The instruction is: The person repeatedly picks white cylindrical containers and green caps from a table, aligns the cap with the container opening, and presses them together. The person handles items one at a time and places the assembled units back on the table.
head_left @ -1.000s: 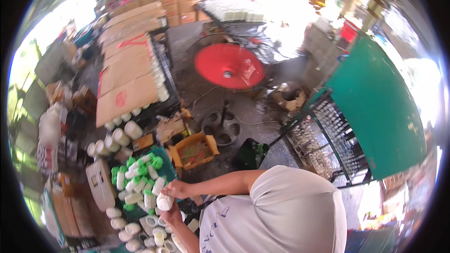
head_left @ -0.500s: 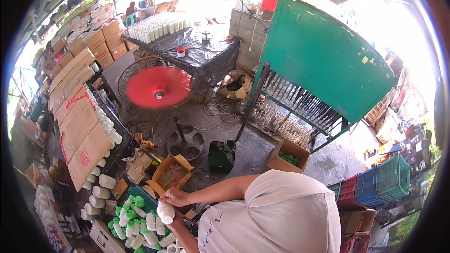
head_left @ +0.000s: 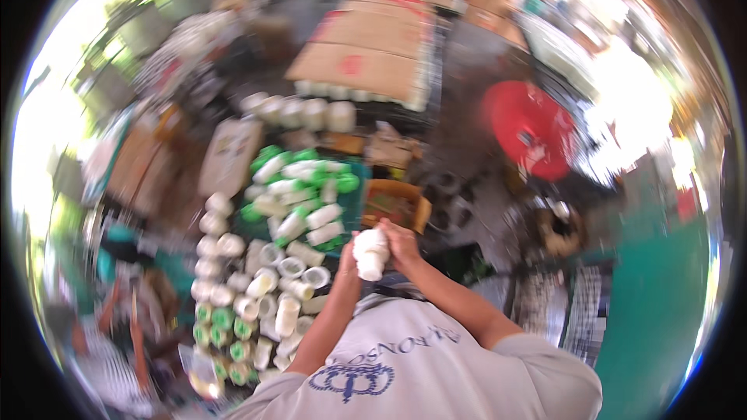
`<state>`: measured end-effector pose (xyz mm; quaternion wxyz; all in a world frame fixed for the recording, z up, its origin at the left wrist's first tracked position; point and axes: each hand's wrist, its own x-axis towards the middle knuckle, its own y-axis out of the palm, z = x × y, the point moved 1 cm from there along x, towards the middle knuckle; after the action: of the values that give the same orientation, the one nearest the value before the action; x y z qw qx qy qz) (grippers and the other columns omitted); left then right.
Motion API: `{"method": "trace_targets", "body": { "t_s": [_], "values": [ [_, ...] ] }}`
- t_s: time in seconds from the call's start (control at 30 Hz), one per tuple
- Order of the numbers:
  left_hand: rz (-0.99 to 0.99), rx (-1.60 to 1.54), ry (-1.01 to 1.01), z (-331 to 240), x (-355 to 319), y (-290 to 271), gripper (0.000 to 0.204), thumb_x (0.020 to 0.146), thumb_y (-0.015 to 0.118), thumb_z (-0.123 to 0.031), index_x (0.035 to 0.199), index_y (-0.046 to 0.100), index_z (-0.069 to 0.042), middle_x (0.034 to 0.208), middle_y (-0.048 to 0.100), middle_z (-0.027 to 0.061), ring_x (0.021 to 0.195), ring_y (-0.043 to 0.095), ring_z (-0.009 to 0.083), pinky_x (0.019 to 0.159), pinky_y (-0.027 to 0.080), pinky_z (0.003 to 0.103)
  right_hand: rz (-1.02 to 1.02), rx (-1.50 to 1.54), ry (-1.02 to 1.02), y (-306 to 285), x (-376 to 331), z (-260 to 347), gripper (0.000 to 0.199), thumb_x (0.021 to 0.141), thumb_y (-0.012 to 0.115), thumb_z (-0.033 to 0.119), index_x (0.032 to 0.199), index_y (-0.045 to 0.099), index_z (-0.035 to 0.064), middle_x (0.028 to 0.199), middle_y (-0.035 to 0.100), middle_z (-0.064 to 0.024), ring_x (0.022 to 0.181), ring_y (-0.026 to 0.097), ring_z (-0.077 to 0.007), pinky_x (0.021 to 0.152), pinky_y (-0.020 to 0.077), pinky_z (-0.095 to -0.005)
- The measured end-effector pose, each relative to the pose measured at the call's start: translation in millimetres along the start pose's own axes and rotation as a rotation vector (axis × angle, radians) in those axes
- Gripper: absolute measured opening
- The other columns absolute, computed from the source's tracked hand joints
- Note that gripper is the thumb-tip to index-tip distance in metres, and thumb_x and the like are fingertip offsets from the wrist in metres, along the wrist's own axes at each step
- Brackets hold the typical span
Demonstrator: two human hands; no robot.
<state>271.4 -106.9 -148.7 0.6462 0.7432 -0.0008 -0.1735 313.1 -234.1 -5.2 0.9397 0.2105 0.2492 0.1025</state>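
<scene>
**White cylinder (head_left: 371,255) between left hand (head_left: 349,259) and right hand (head_left: 401,244)**

Both close around it, before the pale shirt (head_left: 459,381), near the heap of green-and-white cylinders (head_left: 324,216). Blurred, but probably light, stiff and somewhat slippery: best held round its middle.

Held wht. pc. (head_left: 372,255): matt, mat'l not discerned. Cardbd. sheets (head_left: 362,43), far: matt finish seen. Shirt (head_left: 459,385), near: cloth noted.
</scene>
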Motion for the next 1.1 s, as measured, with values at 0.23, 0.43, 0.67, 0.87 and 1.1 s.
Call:
{"method": "trace_targets", "body": {
  "t_s": [0.23,0.43,0.67,0.87,1.1],
  "values": [
    [-0.390,-0.109,0.292,-37.7,-66.8,64.7,0.063,0.109,0.028,-0.051,0.126,0.058,0.002,0.118,0.070,0.0166,0.101,0.070,0.0341,0.092,0.057,0.051,0.200,-0.049,0.151,46.3,33.7,-56.6,0.028,0.105,0.058,0.027,0.107,0.066,0.0002,0.099,0.071,-0.0107,0.087,0.070,-0.0222,0.079,0.0588,-0.0385],
    [-0.675,-0.253,0.845,-67.3,-125.5,19.2,0.047,0.111,0.034,-0.039,0.124,0.057,-0.001,0.115,0.069,0.0164,0.100,0.071,0.0298,0.085,0.059,0.045,0.513,-0.297,0.441,124.1,38.2,-113.0,0.029,0.106,0.056,0.025,0.112,0.066,-0.0014,0.105,0.071,-0.0112,0.093,0.069,-0.0228,0.081,0.0577,-0.0371],
    [-0.997,-0.177,1.220,-59.4,-193.7,51.4,0.031,0.109,0.047,-0.037,0.123,0.044,-0.010,0.110,0.060,0.0076,0.102,0.063,0.0172,0.091,0.054,0.035,0.796,-0.375,0.929,167.0,37.2,-179.8,0.035,0.109,0.045,0.034,0.119,0.059,0.0035,0.110,0.069,-0.0122,0.098,0.069,-0.0268,0.085,0.0573,-0.0414],
    [-0.706,-0.208,1.444,-24.9,-206.0,62.2,0.036,0.105,0.056,-0.037,0.126,0.042,-0.012,0.121,0.057,0.0073,0.114,0.059,0.0173,0.097,0.050,0.038,0.683,-0.429,0.976,189.1,-1.9,-166.0,0.042,0.107,0.044,0.046,0.115,0.054,0.0060,0.107,0.067,-0.0137,0.098,0.068,-0.0308,0.086,0.0570,-0.0452],
    [-0.564,-0.378,1.639,-19.6,-194.0,93.0,0.034,0.106,0.053,-0.034,0.135,0.050,-0.017,0.132,0.060,0.0048,0.123,0.058,0.0229,0.106,0.044,0.043,1.103,-0.421,0.998,197.0,-14.2,-121.6,0.056,0.108,0.039,0.050,0.143,0.045,0.0061,0.135,0.059,-0.0118,0.126,0.055,-0.0258,0.112,0.0377,-0.0416]
  ]
}}
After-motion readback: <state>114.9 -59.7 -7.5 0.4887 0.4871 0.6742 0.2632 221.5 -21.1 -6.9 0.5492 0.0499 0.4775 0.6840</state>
